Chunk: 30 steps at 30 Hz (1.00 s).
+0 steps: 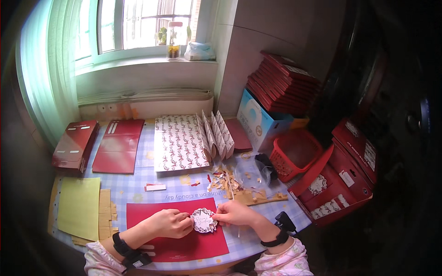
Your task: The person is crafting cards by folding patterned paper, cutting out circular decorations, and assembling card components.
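A white scalloped paper tag (204, 221) with a printed leafy wreath border lies over the right part of a red card sheet (207, 250). My left hand (171, 224), its fingers curled together, pinches the tag's left edge. At the opposite edge, my right hand (237, 214) grips the tag between thumb and fingertips. Whether the tag is pressed flat or slightly raised, I cannot tell. Short pale strips show on the sheet near my left wrist. A small white and red strip (155, 187) lies beyond the sheet.
Paper scraps (225, 181) are heaped beyond my right hand. Folded patterned cards (182, 142) and red folders (118, 146) stand at the back. Yellow paper (79, 208) lies left. A red basket (287, 168), a blue box (258, 120) and a red carton (340, 184) crowd the right.
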Each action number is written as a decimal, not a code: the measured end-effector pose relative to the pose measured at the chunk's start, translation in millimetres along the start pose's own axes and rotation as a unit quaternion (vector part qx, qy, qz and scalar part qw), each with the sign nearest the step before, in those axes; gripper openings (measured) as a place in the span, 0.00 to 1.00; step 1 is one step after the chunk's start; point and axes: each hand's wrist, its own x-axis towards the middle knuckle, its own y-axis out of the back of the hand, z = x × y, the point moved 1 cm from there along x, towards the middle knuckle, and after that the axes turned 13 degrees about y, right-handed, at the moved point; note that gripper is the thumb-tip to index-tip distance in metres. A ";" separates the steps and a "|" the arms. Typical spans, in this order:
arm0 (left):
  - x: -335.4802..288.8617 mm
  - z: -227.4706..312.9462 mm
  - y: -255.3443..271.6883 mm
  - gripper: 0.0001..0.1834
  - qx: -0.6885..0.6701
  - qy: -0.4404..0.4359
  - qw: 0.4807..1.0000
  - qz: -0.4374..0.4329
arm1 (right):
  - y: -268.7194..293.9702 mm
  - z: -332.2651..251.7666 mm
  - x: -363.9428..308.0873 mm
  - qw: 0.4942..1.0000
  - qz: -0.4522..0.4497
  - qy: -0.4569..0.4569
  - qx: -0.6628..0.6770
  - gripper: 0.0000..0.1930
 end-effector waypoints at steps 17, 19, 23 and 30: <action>0.1 0.6 1.1 0.08 0.033 -0.005 0.998 -0.052 | 0.0 -1.3 -0.2 0.999 0.016 0.009 -0.026 0.14; 0.0 0.4 0.3 0.08 0.034 -0.004 0.998 -0.058 | 0.0 -0.6 0.4 0.999 0.015 0.007 -0.031 0.13; 0.2 -0.5 -1.6 0.06 0.030 -0.012 0.999 -0.043 | -0.1 -0.5 0.5 0.999 0.015 0.006 -0.031 0.13; 1.5 0.6 0.0 0.04 0.022 -0.001 0.999 -0.038 | -0.5 -0.1 0.3 0.998 0.014 0.005 -0.053 0.14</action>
